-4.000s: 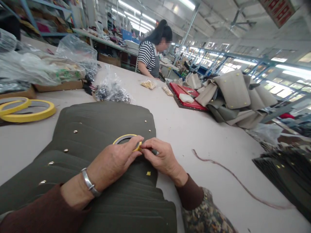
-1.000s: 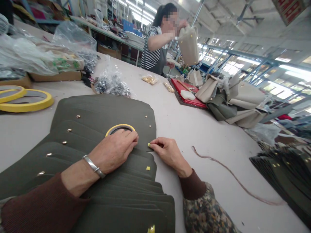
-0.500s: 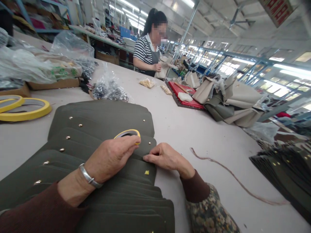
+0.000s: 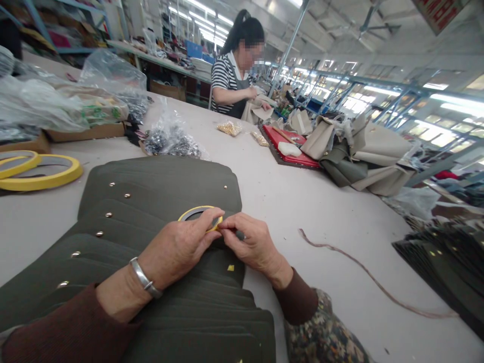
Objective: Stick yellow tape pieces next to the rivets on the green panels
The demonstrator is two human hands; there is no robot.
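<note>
Closed around the near right edge of a thin roll of yellow tape (image 4: pixel 188 214), my left hand (image 4: pixel 179 249) holds it above the dark green panels. My right hand (image 4: pixel 251 242) meets it there, thumb and forefinger pinched at the roll's rim, on what looks like the tape's end. Under both hands lies an overlapping stack of dark green panels (image 4: pixel 159 181) with round gold studs. One small yellow tape piece (image 4: pixel 231 268) sticks to a panel just below my right fingers. My right hand partly covers the stack's right edge.
Larger yellow tape rolls (image 4: pixel 56 176) lie at the left. Behind the stack is a plastic bag of metal parts (image 4: pixel 172 141). A brown cord (image 4: pixel 363 267) and more dark panels (image 4: pixel 434 257) are at right. Across the table a person (image 4: pixel 236 75) handles beige material near a red board (image 4: pixel 287 146).
My right hand has moved up and left from the panel edge to the tape roll. My left hand has turned the roll slightly. The person opposite has shifted their hands over the beige material.
</note>
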